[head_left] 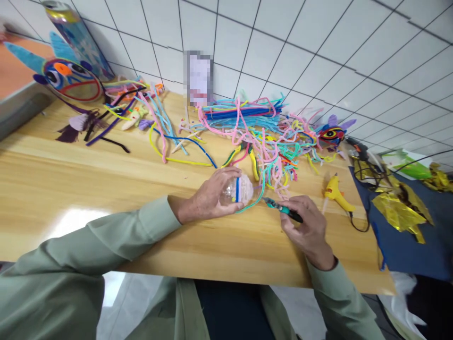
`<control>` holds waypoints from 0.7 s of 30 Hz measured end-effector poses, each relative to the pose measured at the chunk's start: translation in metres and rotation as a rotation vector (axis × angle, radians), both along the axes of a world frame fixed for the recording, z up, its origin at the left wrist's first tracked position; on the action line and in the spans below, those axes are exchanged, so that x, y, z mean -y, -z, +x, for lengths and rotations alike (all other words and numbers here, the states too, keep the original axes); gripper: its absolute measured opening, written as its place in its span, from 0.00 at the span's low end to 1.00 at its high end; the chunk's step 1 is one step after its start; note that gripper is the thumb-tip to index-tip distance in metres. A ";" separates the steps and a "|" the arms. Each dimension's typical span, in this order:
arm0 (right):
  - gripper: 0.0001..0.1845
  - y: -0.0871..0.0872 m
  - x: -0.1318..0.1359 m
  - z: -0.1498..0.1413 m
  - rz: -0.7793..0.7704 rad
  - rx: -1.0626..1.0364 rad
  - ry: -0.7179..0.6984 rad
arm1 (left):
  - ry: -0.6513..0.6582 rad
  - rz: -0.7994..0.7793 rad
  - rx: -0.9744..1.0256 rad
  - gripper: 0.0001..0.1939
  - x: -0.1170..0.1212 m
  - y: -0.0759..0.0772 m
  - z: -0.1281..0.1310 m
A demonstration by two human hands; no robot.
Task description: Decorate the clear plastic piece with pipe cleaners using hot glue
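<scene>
My left hand (212, 196) is wrapped round a clear plastic ball (239, 190) with blue, white and yellow pipe cleaners bound round it, resting on the wooden table (71, 179). A teal pipe cleaner (255, 198) trails from under the ball. My right hand (306, 224) grips small green-handled pliers (283, 208), their tip pointing left at the teal strand just right of the ball.
A tangle of coloured pipe cleaners (262, 137) lies behind the ball. A yellow glue gun (337, 192) sits to the right, beside a dark blue cloth (417, 245) with gold foil (399, 203). Pipe-cleaner masks (67, 78) and a can (76, 33) stand at the back left.
</scene>
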State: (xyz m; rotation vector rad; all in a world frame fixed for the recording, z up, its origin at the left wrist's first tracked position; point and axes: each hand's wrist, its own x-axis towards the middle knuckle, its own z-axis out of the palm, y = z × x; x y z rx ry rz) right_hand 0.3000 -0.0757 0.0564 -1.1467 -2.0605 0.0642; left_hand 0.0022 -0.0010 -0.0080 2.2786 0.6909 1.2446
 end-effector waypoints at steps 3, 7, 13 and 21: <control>0.09 -0.008 0.002 0.021 -0.186 -0.104 -0.026 | 0.004 -0.010 0.040 0.39 0.000 0.002 0.000; 0.05 -0.020 0.007 0.050 -0.603 -0.107 -0.193 | 0.002 -0.032 0.047 0.40 0.000 0.003 -0.002; 0.08 0.010 0.000 0.047 -0.626 0.195 -0.206 | 0.017 0.003 0.010 0.41 0.001 -0.002 -0.004; 0.06 -0.002 -0.005 0.038 -0.395 0.216 -0.185 | 0.013 0.093 -0.055 0.40 0.011 -0.005 -0.001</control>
